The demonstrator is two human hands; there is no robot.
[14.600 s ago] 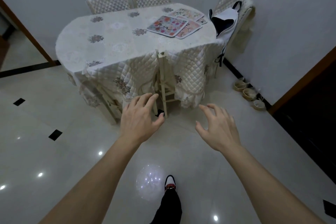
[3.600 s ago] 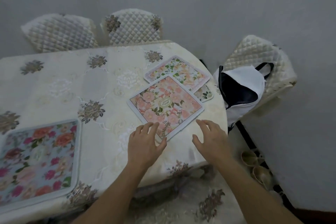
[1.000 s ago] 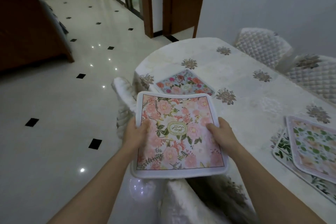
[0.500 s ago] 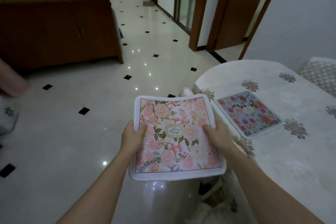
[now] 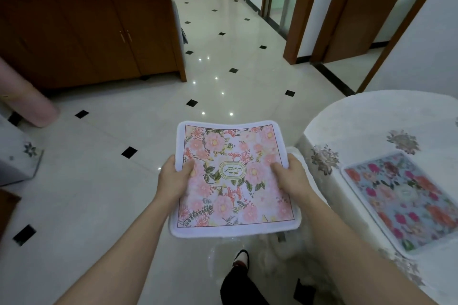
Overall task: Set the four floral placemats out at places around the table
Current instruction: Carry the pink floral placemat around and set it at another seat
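Observation:
I hold a pink floral placemat (image 5: 235, 178) flat in front of me over the floor, left of the table. My left hand (image 5: 173, 178) grips its left edge and my right hand (image 5: 292, 176) grips its right edge. A blue placemat with red and pink flowers (image 5: 406, 198) lies on the table (image 5: 366, 119) at its rounded near end, to my right. The other placemats are out of view.
A wooden cabinet (image 5: 94, 32) stands at the back left. Wooden door frames (image 5: 300, 7) line the hallway ahead. A pink rolled object (image 5: 27, 96) lies at the left. A quilted chair (image 5: 292, 250) sits tucked under the table edge, beside my foot (image 5: 240, 260).
I have turned further left with the pink placemat still in both hands. The table and blue placemat have slid to the right edge of view, and more of the floor and cabinet shows.

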